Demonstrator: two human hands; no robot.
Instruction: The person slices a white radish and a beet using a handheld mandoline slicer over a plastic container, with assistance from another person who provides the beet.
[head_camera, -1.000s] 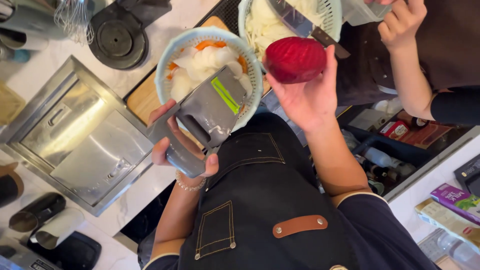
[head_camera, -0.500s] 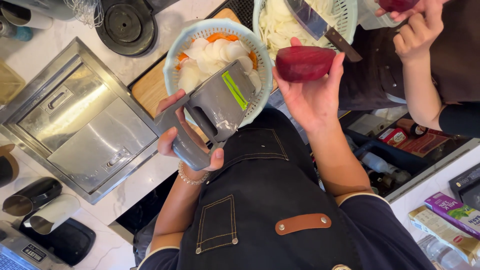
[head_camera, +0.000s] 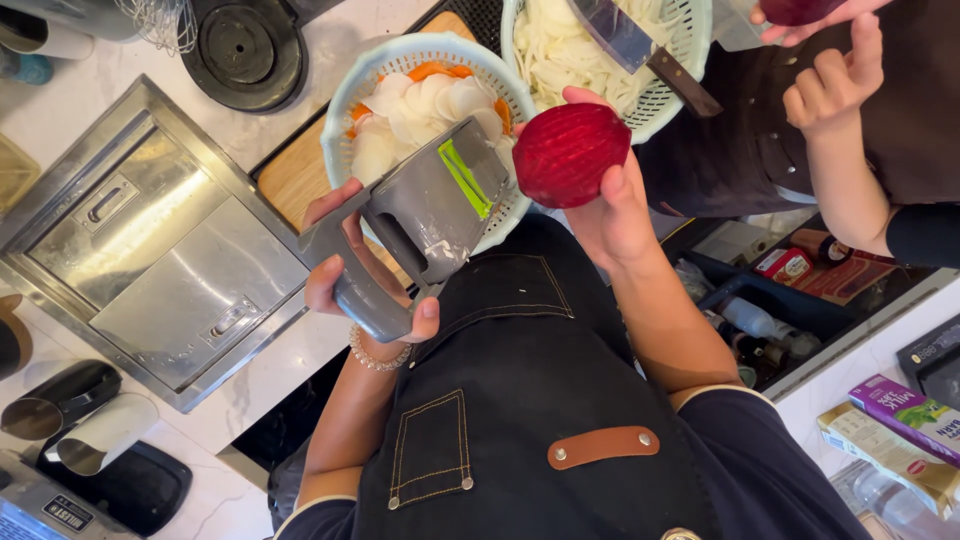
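Gripping grey handheld mandoline slicer (head_camera: 425, 215) in my left hand (head_camera: 350, 270), fingers wrapped tight round its handle, blade end tilted over pale blue plastic colander (head_camera: 345, 100) of white and orange slices so cuts likely drop in. My right hand (head_camera: 615, 205) cups peeled dark red beetroot (head_camera: 570, 152), fingers curled behind it, just beside the slicer, not touching. Colander sits on wooden board (head_camera: 295, 175) on the white counter (head_camera: 60, 110).
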